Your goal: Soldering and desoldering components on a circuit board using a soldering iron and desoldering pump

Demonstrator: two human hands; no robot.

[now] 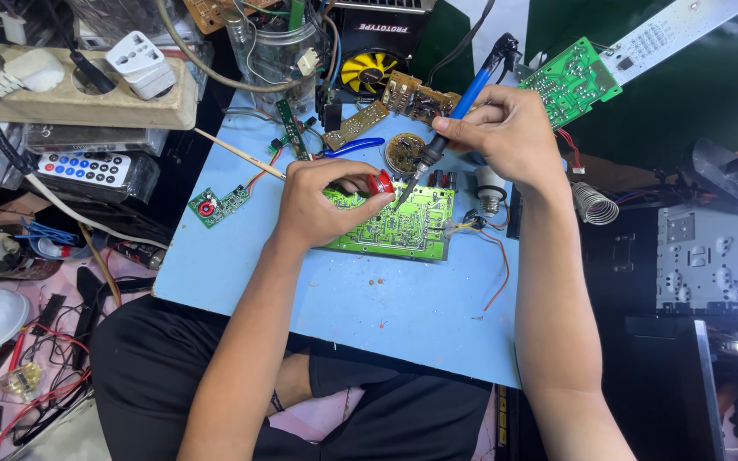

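The green circuit board [395, 224] lies solder side up near the middle of the blue surface [241, 265]. The left hand [322, 205] rests on the board's left edge and pinches a small red spool [382, 182] between thumb and fingers, just above the board. The right hand [506, 132] grips the blue-handled soldering iron [446, 128] like a pen; its tip touches the board's upper middle area.

Progress, as a judgement: soldering is under way at one joint. Many joints on the board already appear tinned; how many remain cannot be told. Loose orange wires [497, 256] trail from the board's right edge, apparently not yet attached.

The surface is crowded at its far edge: a brown circuit board [356, 125], a round tin [405, 152], blue-handled pliers [354, 147], a small green board [219, 205]. Beside the surface lie a remote control [87, 168], a power strip [79, 94], a yellow fan [367, 70] and a coiled iron stand [595, 203]. The person sits cross-legged on the floor amid cables.
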